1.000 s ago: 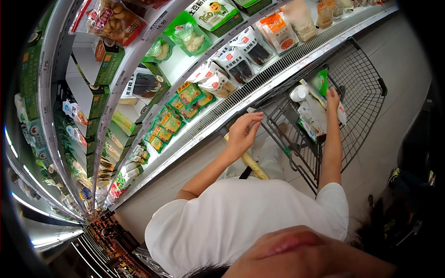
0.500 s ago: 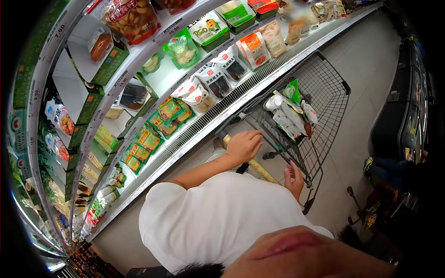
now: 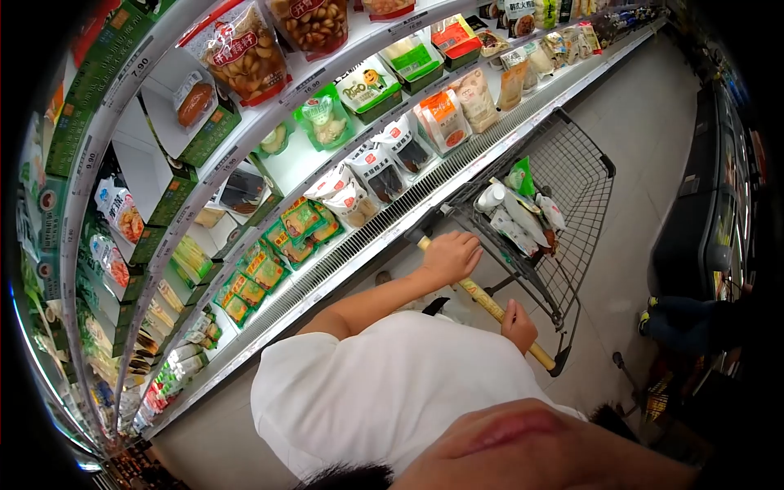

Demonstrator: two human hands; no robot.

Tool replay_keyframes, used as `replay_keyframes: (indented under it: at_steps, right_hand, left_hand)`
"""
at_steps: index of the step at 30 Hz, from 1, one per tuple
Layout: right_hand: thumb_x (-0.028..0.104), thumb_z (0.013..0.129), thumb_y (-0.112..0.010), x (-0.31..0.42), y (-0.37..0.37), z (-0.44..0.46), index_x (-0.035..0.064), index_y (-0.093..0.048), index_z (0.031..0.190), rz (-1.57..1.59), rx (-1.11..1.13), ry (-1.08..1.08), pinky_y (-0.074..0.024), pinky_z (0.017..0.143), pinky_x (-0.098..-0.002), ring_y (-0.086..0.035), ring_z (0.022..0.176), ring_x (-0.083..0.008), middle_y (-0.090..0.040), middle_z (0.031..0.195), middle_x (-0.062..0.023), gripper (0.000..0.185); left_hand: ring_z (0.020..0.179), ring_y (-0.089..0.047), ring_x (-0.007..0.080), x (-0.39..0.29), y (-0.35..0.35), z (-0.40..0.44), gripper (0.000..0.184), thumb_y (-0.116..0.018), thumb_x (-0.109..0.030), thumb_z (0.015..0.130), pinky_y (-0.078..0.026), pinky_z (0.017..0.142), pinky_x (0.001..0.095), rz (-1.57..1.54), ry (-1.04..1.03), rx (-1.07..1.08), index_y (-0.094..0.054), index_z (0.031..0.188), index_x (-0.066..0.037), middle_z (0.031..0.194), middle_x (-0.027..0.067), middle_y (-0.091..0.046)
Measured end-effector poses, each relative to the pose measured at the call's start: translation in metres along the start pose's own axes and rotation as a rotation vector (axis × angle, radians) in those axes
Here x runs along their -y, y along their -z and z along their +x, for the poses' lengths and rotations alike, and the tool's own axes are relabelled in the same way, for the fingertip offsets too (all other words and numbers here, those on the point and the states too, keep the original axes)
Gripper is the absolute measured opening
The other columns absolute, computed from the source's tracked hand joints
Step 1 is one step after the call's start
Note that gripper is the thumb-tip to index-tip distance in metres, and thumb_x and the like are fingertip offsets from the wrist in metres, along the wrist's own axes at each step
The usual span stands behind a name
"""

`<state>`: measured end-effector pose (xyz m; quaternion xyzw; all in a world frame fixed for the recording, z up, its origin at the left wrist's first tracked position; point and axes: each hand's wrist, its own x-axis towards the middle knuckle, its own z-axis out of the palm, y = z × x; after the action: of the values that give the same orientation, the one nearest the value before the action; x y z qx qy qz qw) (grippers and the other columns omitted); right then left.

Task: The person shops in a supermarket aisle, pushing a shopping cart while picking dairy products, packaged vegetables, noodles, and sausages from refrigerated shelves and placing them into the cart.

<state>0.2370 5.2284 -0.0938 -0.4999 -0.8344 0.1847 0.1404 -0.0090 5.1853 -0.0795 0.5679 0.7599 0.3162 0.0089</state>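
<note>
A wire shopping cart (image 3: pixel 590 214) stands in front of me, with a yellowish handle (image 3: pixel 485 303) across its near end. My left hand (image 3: pixel 452 258) is closed over the handle's left part. Further right along it, my right hand (image 3: pixel 518 327) is wrapped around the handle, thumb uppermost. Inside the basket lie a green bag (image 3: pixel 520 176), a white container (image 3: pixel 490 198) and white plastic packs (image 3: pixel 514 230), bunched on the side near the shelf.
A refrigerated shelf (image 3: pixel 371 219) with packed foods runs along my left, close to the cart. Across the tiled aisle (image 3: pixel 629 245) stands a dark cabinet (image 3: pixel 688 220). Another person's leg and shoe (image 3: pixel 645 321) show at the right.
My right hand has gone from loose, parted fingers beside the handle to a closed grip on it. My left hand stays on the handle. The view has shifted slightly.
</note>
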Motion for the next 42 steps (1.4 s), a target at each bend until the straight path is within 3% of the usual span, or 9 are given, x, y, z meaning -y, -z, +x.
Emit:
replay_keyframes:
  at_steps: [13, 17, 19, 20, 23, 27, 31, 35, 42]
  right_hand:
    - [0.036, 0.099, -0.049, -0.058, 0.015, 0.130, 0.0090, -0.067, 0.077, -0.163, -0.142, 0.045, -0.0448, 0.048, -0.0432, -0.061, 0.055, -0.0342, -0.065, 0.065, -0.0117, 0.039]
    - [0.038, 0.099, -0.047, -0.076, 0.021, 0.168, 0.0093, -0.068, 0.079, -0.226, -0.184, -0.020, -0.0450, 0.048, -0.0427, -0.062, 0.054, -0.0323, -0.065, 0.063, -0.0104, 0.041]
    - [0.040, 0.099, -0.046, -0.085, 0.023, 0.188, 0.0104, -0.070, 0.081, -0.223, -0.198, -0.077, -0.0459, 0.049, -0.0419, -0.063, 0.056, -0.0307, -0.066, 0.063, -0.0088, 0.042]
    - [0.040, 0.099, -0.046, -0.092, 0.024, 0.197, 0.0104, -0.070, 0.081, -0.219, -0.203, -0.069, -0.0459, 0.049, -0.0419, -0.063, 0.056, -0.0307, -0.066, 0.063, -0.0088, 0.042]
    - [0.046, 0.098, -0.044, -0.106, 0.027, 0.222, 0.0117, -0.073, 0.085, -0.202, -0.245, -0.118, -0.0466, 0.050, -0.0410, -0.065, 0.058, -0.0296, -0.068, 0.066, -0.0090, 0.047]
    - [0.047, 0.098, -0.044, -0.119, 0.031, 0.250, 0.0115, -0.073, 0.088, -0.204, -0.249, -0.178, -0.0465, 0.052, -0.0408, -0.065, 0.061, -0.0301, -0.068, 0.068, -0.0090, 0.047]
    - [0.050, 0.098, -0.040, -0.126, 0.041, 0.276, 0.0116, -0.074, 0.102, -0.219, -0.139, -0.255, -0.0497, 0.062, -0.0438, -0.068, 0.072, -0.0339, -0.071, 0.082, -0.0137, 0.051]
    - [0.047, 0.099, -0.041, -0.138, 0.041, 0.295, 0.0096, -0.072, 0.090, -0.227, -0.193, -0.207, -0.0473, 0.057, -0.0426, -0.067, 0.068, -0.0315, -0.069, 0.074, -0.0115, 0.050]
    - [0.050, 0.097, -0.040, -0.153, 0.039, 0.330, 0.0092, -0.074, 0.099, -0.232, -0.114, -0.330, -0.0488, 0.070, -0.0441, -0.067, 0.083, -0.0349, -0.072, 0.093, -0.0131, 0.053]
  left_hand:
    - [0.076, -0.063, 0.0250, -0.017, -0.074, 0.121, 0.023, -0.061, -0.031, 0.086, -0.051, 0.065, 0.0389, 0.033, 0.048, -0.015, -0.069, 0.082, -0.010, 0.078, 0.0048, -0.066]
    - [0.079, -0.065, 0.0255, -0.019, -0.092, 0.151, 0.020, -0.064, -0.028, 0.084, -0.052, 0.068, 0.0393, -0.016, 0.015, -0.017, -0.068, 0.087, -0.009, 0.084, 0.0055, -0.067]
    - [0.097, -0.064, 0.0278, -0.012, -0.100, 0.163, 0.022, -0.067, -0.021, 0.082, -0.051, 0.083, 0.0396, -0.195, -0.165, 0.021, -0.066, 0.100, -0.008, 0.103, 0.0079, -0.067]
    - [0.097, -0.064, 0.0278, -0.012, -0.102, 0.165, 0.022, -0.067, -0.021, 0.082, -0.051, 0.083, 0.0396, -0.190, -0.166, 0.012, -0.066, 0.100, -0.008, 0.103, 0.0079, -0.067]
    - [0.126, -0.046, 0.0344, -0.007, -0.094, 0.163, 0.042, -0.069, -0.013, 0.082, -0.038, 0.105, 0.0425, -0.337, -0.162, -0.106, -0.058, 0.122, -0.009, 0.135, 0.0128, -0.052]
    - [0.127, -0.046, 0.0347, 0.015, -0.056, 0.157, 0.049, -0.069, -0.011, 0.081, -0.037, 0.106, 0.0423, -0.407, 0.078, -0.276, -0.055, 0.128, -0.010, 0.140, 0.0151, -0.047]
    - [0.130, -0.041, 0.0380, 0.058, 0.015, 0.172, 0.054, -0.070, -0.014, 0.082, -0.036, 0.108, 0.0445, -0.166, 0.157, -0.575, -0.050, 0.132, -0.008, 0.144, 0.0174, -0.040]
    - [0.133, -0.036, 0.0367, 0.103, 0.103, 0.194, 0.050, -0.067, -0.010, 0.085, -0.030, 0.110, 0.0461, 0.046, 0.224, -0.942, -0.049, 0.131, -0.005, 0.145, 0.0187, -0.037]
    - [0.137, -0.032, 0.0347, 0.159, 0.174, 0.220, 0.051, -0.067, -0.010, 0.086, -0.028, 0.112, 0.0444, 0.271, 0.311, -1.162, -0.047, 0.133, -0.005, 0.149, 0.0179, -0.032]
